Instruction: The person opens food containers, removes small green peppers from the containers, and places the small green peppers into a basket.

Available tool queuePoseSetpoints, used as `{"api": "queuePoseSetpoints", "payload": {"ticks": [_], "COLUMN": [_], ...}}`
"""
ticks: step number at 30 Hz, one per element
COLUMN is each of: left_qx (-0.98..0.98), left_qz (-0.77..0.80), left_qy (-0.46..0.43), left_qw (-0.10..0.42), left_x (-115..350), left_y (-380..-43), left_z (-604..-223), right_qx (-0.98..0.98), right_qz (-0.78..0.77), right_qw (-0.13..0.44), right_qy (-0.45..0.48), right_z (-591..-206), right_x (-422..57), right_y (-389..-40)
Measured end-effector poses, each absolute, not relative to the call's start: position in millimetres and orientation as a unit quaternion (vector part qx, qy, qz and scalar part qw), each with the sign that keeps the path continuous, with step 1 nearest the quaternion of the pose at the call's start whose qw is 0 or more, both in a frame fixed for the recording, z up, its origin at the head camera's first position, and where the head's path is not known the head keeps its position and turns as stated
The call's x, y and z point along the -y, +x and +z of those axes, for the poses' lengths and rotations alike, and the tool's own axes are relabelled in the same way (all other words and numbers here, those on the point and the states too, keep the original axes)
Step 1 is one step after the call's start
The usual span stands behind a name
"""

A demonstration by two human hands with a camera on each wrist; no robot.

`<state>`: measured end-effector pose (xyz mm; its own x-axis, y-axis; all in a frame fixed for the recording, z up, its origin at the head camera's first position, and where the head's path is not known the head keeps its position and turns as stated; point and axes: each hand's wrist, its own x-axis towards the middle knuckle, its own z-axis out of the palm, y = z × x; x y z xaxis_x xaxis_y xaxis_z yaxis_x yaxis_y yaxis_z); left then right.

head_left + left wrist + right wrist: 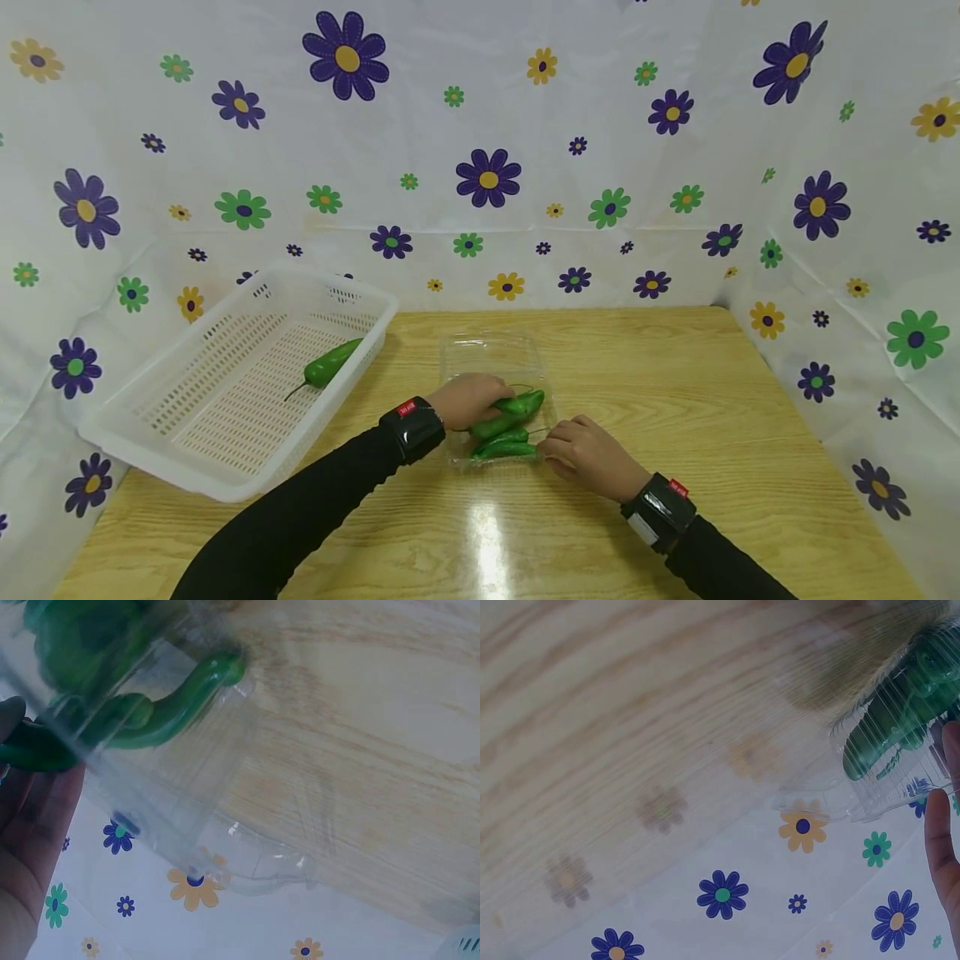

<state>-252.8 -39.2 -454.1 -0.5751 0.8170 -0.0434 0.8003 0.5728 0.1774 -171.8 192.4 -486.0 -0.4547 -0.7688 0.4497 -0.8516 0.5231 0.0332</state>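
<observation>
A clear plastic box (463,463) stands on the table with its lid (491,348) folded back away from me. Several green peppers (506,451) lie inside it. Reaching in from the left, my left hand (467,400) holds a green pepper (525,404) over the others; in the left wrist view its thumb and fingers close around that pepper (34,748). My right hand (588,454) grips the box at its front right corner with curled fingers. In the right wrist view, right-hand fingers (939,829) show at the box wall, peppers visible through the ribbed plastic.
A white perforated plastic basket (390,321) stands to the left on the wooden table (637,367), with another green pepper (330,364) in it by the right wall. A flower-print sheet (420,133) hangs behind the table and along both sides.
</observation>
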Motion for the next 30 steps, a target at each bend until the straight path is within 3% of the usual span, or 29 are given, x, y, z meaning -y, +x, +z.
{"api": "queuePoseSetpoints", "payload": {"ticks": [6,18,30], "left_qx": [-0.891,-0.886,-0.902], "left_qz": [0.076,0.097,0.087], "left_qy": [0.442,0.453,0.422], "left_qw": [0.069,0.034,0.028], "left_x": [43,61,88], "left_y": [-253,-255,-252], "left_z": [-444,-419,-360], "right_qx": [0.841,0.843,0.856], "right_qz": [0.097,0.096,0.108], "right_qw": [0.223,0.221,0.189], "right_qy": [0.483,0.482,0.469], "right_z": [-487,-490,-480], "right_x": [-191,-188,-191], "right_y": [-172,-172,-169]}}
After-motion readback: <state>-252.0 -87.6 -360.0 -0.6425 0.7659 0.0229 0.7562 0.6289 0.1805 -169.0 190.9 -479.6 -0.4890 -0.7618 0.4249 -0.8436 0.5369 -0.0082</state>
